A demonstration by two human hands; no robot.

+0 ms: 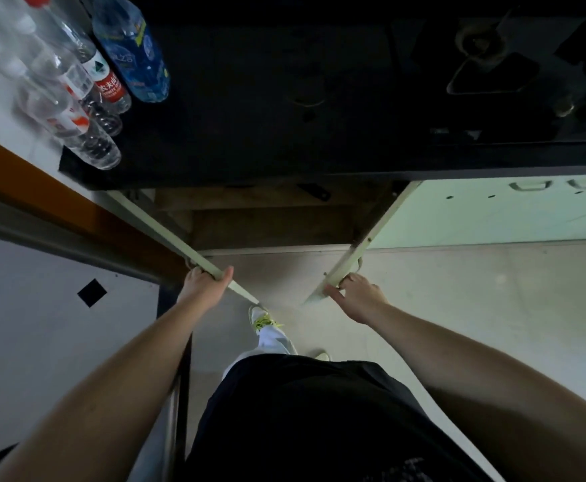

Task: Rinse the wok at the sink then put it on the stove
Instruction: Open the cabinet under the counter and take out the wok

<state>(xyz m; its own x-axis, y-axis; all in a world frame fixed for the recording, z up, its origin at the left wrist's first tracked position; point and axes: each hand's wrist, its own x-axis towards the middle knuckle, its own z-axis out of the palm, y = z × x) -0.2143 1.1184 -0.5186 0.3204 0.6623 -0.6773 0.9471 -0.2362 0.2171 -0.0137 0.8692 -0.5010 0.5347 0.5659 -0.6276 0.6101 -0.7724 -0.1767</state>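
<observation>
No wok or sink shows in this view. The black stove with its burner sits on the dark countertop at the upper right. Below the counter two pale cabinet doors stand swung open. My left hand grips the edge of the left cabinet door. My right hand holds the handle at the edge of the right cabinet door. Between the doors the cabinet interior is dim, with wooden shelves; its contents cannot be made out.
Several plastic water bottles stand on the counter's left end by a white wall. A closed pale-green cabinet front is to the right. The floor is light tile, with my feet below the doors.
</observation>
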